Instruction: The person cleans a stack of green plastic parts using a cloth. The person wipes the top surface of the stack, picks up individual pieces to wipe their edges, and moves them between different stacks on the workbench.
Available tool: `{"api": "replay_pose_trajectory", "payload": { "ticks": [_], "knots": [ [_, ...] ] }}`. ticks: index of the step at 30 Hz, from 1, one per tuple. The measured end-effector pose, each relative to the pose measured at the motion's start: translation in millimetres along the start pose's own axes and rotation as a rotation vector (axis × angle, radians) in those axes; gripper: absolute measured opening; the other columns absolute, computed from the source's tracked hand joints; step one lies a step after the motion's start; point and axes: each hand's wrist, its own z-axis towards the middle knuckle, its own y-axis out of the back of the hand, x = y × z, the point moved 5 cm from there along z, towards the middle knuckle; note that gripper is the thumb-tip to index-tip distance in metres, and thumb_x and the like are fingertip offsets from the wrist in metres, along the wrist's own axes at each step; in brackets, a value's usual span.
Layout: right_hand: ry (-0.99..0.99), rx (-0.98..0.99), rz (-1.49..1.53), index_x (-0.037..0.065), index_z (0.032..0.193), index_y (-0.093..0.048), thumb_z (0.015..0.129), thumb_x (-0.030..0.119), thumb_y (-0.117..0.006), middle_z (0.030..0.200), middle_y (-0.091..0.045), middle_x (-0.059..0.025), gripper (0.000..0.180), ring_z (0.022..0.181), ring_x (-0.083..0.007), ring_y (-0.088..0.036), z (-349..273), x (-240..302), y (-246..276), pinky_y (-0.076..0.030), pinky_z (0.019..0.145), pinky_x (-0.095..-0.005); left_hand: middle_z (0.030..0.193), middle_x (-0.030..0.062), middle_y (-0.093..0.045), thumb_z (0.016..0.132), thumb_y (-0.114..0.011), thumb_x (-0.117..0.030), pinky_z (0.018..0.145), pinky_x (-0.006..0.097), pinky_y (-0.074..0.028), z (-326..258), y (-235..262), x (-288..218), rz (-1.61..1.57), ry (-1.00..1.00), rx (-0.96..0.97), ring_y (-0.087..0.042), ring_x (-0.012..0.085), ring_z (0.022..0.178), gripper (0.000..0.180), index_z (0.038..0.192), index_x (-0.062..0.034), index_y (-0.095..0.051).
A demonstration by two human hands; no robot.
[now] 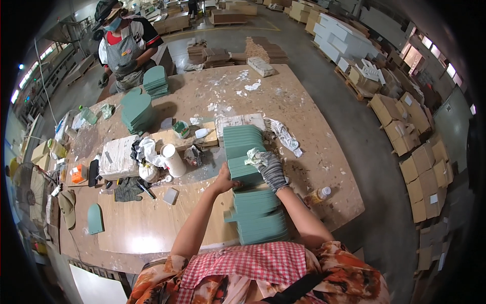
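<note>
A long row of green round-ended boards (243, 142) runs across the table in front of me, packed tightly together. More green boards (260, 223) stand nearer my body, some of them sticking out to the left. My bare left hand (223, 180) grips the left side of the boards in the middle of the row. On my right hand (273, 172) is a grey striped glove. It is closed around a crumpled, green-stained white rag (254, 156), which presses on the boards' top edges. The left fingertips are partly hidden by the boards.
A single green board (94, 219) lies at the left. White tape-covered blocks (119, 157), a white cup (173, 160), a dark glove (129, 190) and a sanding block (170, 196) sit left of centre. A bottle (318, 195) is by my right arm. Across the table, a co-worker (129, 48) stands near green stacks (136, 111).
</note>
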Motion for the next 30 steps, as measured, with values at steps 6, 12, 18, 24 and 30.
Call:
{"api": "replay_pose_trajectory", "payload": {
  "ticks": [6, 12, 18, 24, 30],
  "knots": [
    [0.1, -0.064, -0.465, 0.002, 0.101, -0.063, 0.083, 0.017, -0.053, 0.1, -0.063, -0.0178, 0.026, 0.095, -0.0306, -0.059, -3, 20, -52, -0.046, 0.086, -0.0378, 0.13, 0.0186, -0.034, 0.059, -0.079, -0.016, 0.106, 0.042, -0.027, -3, -6, 9, 0.003, 0.136, 0.032, -0.031, 0.0404, 0.123, 0.089, 0.135, -0.0082, -0.034],
    [0.272, 0.114, -0.698, 0.008, 0.102, -0.064, 0.086, 0.019, -0.046, 0.1, -0.064, -0.0126, 0.026, 0.089, -0.0294, -0.06, 5, 29, -75, -0.048, 0.081, -0.038, 0.147, 0.015, -0.025, 0.073, -0.071, -0.021, 0.111, 0.039, -0.018, -2, -13, 19, -0.025, 0.101, 0.18, -0.014, 0.0372, 0.136, 0.066, 0.131, -0.0054, -0.044],
    [0.166, 0.037, -0.641, 0.006, 0.095, -0.066, 0.086, 0.02, -0.044, 0.091, -0.065, -0.016, 0.027, 0.084, -0.0311, -0.06, 8, 8, 4, -0.047, 0.078, -0.0392, 0.125, 0.0175, -0.034, 0.06, -0.08, -0.015, 0.107, 0.039, -0.024, 4, 5, -14, -0.02, 0.085, 0.028, -0.03, 0.0361, 0.122, 0.091, 0.136, -0.0033, -0.03],
    [0.38, 0.049, -0.777, 0.005, 0.089, -0.066, 0.081, 0.021, -0.05, 0.085, -0.064, -0.0172, 0.024, 0.081, -0.0305, -0.06, 5, 38, -68, -0.047, 0.076, -0.0394, 0.14, 0.0153, -0.035, 0.078, -0.068, -0.019, 0.111, 0.034, -0.019, 4, -4, -19, -0.123, 0.038, 0.167, -0.028, 0.0289, 0.132, 0.068, 0.136, -0.0038, -0.036],
    [0.209, 0.079, -0.429, 0.004, 0.092, -0.064, 0.078, 0.018, -0.055, 0.092, -0.061, -0.0182, 0.022, 0.088, -0.0346, -0.055, -6, 44, -51, -0.044, 0.085, -0.0406, 0.135, 0.0132, -0.041, 0.072, -0.07, -0.012, 0.107, 0.035, -0.026, -5, -1, -31, -0.097, 0.065, 0.169, -0.036, 0.0288, 0.125, 0.067, 0.132, -0.0026, -0.041]
  ]
}}
